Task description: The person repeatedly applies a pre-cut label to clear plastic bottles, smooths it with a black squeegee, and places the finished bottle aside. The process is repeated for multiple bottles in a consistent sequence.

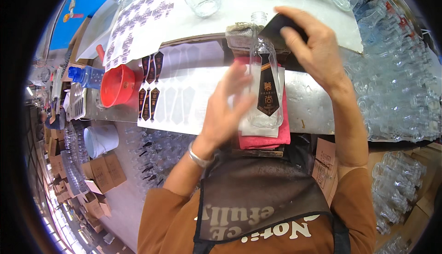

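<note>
A clear glass bottle (pixel 264 121) lies in front of me with its neck pointing away. On its face is a black tie-shaped label (pixel 268 98) with gold marks. My right hand (pixel 315 46) grips a flat black scraper-like piece (pixel 277 28), whose edge is by the bottle's shoulder. My left hand (pixel 225 104), blurred by motion, is at the bottle's left side, thumb and fingers apart; whether it touches the glass I cannot tell. Beneath the bottle lies a red cloth (pixel 284 134) with white paper on it, and a folded grey cloth (pixel 239 34) sits by the neck.
Left of the bottle lies a label sheet (pixel 179 104), with several black labels on it. A red bowl (pixel 119 86) and a blue-topped bottle (pixel 87 76) stand farther left. Printed sheets (pixel 142 19) lie behind. Many clear bottles (pixel 398 79) crowd the right; others line the far edge.
</note>
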A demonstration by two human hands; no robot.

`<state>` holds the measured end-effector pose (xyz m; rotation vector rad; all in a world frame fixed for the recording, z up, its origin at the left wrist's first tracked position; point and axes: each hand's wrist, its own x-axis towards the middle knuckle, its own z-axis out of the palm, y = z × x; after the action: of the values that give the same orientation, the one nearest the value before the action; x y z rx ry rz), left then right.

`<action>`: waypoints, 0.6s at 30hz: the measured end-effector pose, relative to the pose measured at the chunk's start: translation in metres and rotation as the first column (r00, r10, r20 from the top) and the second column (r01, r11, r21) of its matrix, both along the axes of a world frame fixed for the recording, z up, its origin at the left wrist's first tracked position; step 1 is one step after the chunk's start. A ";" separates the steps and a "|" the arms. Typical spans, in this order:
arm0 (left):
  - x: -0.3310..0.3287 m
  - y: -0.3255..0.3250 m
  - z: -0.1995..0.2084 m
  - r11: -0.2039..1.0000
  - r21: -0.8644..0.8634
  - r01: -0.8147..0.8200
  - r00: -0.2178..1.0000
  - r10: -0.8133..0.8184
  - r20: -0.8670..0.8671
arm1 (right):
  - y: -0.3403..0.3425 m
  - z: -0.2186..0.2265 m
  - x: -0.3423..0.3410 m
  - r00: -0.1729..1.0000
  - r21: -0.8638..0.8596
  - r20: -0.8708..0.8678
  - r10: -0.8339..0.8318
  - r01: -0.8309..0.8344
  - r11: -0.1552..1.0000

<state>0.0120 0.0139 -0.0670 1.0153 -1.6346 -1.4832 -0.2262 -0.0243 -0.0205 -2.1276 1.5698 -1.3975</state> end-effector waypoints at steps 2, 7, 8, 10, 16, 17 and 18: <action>-0.016 -0.030 0.017 0.983 0.169 -0.068 0.995 0.055 0.078 | 0.003 0.004 -0.005 0.967 0.070 0.249 -0.058 0.042 0.997; -0.039 -0.076 0.014 0.974 0.219 -0.049 0.963 -0.012 0.268 | 0.037 -0.004 -0.008 0.676 0.292 0.730 -0.105 -0.169 0.941; -0.040 -0.080 0.012 0.988 0.151 -0.015 0.944 -0.035 0.327 | 0.041 -0.008 -0.008 0.639 0.326 0.759 -0.126 -0.206 0.923; -0.043 -0.079 0.011 0.995 0.096 0.002 0.931 -0.037 0.363 | 0.050 -0.021 -0.011 0.640 0.383 0.756 -0.136 -0.264 0.885; -0.045 -0.075 0.010 0.990 0.132 -0.044 0.951 0.001 0.310 | 0.052 -0.032 0.008 0.794 0.375 0.606 -0.057 -0.221 0.900; -0.045 -0.073 0.009 0.985 0.162 -0.056 0.966 0.013 0.258 | 0.053 -0.028 0.011 0.861 0.397 0.506 -0.046 -0.185 0.899; -0.045 -0.071 0.007 0.978 0.197 -0.062 0.979 0.021 0.204 | 0.053 -0.025 0.014 0.927 0.362 0.375 -0.006 -0.141 0.921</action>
<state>-0.0328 -0.0570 -0.0596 1.3427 -1.6100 -1.5859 -0.2122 0.0284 -0.0458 -1.5692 1.4558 -1.2495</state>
